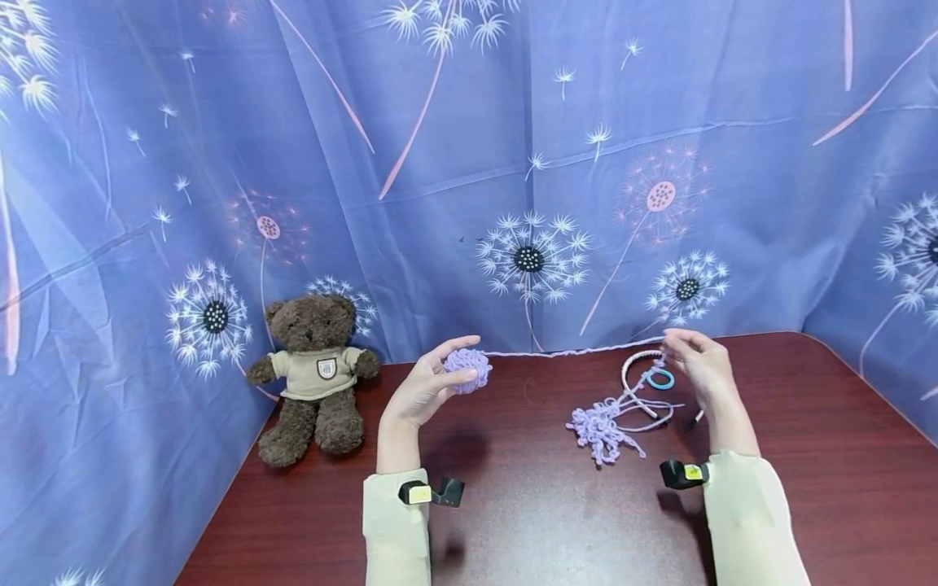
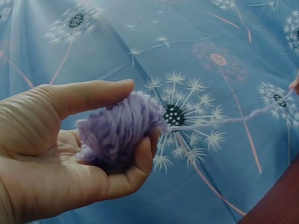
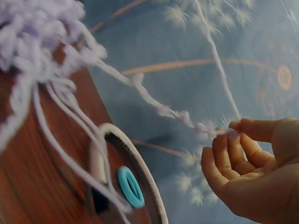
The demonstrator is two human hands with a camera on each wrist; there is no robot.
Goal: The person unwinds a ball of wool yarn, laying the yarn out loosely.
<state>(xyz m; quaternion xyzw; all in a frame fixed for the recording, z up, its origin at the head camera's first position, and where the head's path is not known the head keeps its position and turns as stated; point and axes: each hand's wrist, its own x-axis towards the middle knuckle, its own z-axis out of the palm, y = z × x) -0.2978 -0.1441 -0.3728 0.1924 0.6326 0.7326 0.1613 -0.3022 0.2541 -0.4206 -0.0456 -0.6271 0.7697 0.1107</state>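
Note:
My left hand (image 1: 419, 392) grips a small ball of lilac yarn (image 1: 469, 371) between thumb and fingers, raised over the table's back part. A strand of yarn (image 1: 572, 352) runs from the ball, nearly level and stretched, across to my right hand (image 1: 705, 370). There the thumb and fingertips pinch it, as the right wrist view shows. From that pinch a knotted, looped length of yarn (image 3: 161, 108) slopes down to a loose lilac tangle (image 1: 602, 427) on the table, with several thin strands trailing from it.
A pale headband (image 1: 627, 376) and a blue ring-shaped hair tie (image 1: 660, 379) lie by the tangle, below my right hand. A brown teddy bear (image 1: 311, 374) in a beige shirt sits at the table's left back. Behind the dark red table (image 1: 528, 521) hangs a blue dandelion-print curtain (image 1: 440, 244).

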